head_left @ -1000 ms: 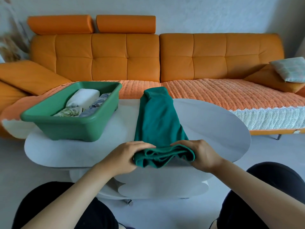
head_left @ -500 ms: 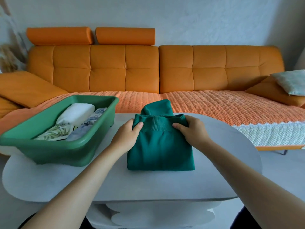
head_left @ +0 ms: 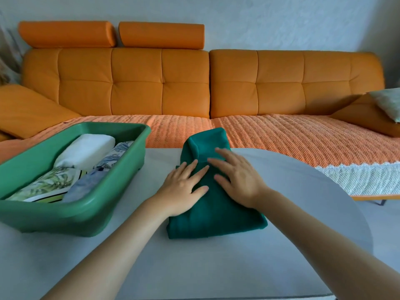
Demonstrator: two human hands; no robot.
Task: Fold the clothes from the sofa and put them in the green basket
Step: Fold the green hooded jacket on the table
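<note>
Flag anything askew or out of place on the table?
Only a small thing: the folded dark green garment is uneven, a narrower end poking out beyond the fold, toward the orange sofa. Left hand and right hand press flat on it. Nothing spilled.

We see a pale grey desk [head_left: 281, 191] with a rounded right edge. Beyond it lies an orange woven throw [head_left: 303, 137] with a white lace hem. At far right a pale patterned pillow [head_left: 387, 102] leans on an orange cushion [head_left: 357, 118]; a second cushion [head_left: 28, 109] lies far left. The wall [head_left: 281, 22] is light grey.
</note>
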